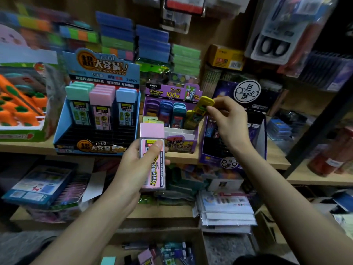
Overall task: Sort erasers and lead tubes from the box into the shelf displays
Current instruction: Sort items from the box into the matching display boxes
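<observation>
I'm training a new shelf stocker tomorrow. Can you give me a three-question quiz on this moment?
1. True or false: the left hand holds a pink lead tube.
2. Which display does the right hand bring the yellow lead tube to: A) the blue display, B) the purple display, C) the carrot eraser display?
3. Which cap colour stands in the middle row of the blue display?

Key: 1 true; 2 B; 3 pink.
</observation>
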A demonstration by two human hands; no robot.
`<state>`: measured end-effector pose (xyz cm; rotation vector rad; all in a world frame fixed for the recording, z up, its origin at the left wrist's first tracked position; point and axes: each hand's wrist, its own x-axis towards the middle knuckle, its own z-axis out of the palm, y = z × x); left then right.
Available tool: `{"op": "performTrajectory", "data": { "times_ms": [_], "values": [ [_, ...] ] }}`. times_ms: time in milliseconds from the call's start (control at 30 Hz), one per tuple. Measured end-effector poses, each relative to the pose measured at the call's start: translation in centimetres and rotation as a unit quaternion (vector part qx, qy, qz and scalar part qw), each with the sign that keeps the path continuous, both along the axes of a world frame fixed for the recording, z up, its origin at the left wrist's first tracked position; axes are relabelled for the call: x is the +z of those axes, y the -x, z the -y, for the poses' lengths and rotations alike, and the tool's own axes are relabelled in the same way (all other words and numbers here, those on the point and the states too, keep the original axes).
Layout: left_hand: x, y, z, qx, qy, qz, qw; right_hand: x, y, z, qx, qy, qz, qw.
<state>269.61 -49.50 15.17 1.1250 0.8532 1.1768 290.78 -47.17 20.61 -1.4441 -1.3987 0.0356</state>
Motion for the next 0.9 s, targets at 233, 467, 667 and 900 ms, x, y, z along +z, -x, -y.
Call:
{"op": "performTrajectory", "data": {
  "times_ms": [233,467,667,900],
  "values": [
    [0.1,0.5,-0.4,-0.003,-0.004,0.002,1.000,-1.8,0.1,-2.1,-0.021,0.043,0.129,0.991],
    [0.1,0.9,-0.6,-0.010,-0.013,0.002,1.000,-2.7,0.4,-3.4,-0.121,0.078,0.236,0.961],
    [0.4,1.3,-0.1,-0.025,-0.020,-0.006,0.999,-0.5,2.5,-1.6,-0.110,0.014,0.220,0.969],
    [0.6,1.5,0.4,-0.040,-0.015,0.018,0.999,0.7,8.8,2.4,0.172,0.230,-0.032,0.958]
  ]
}}
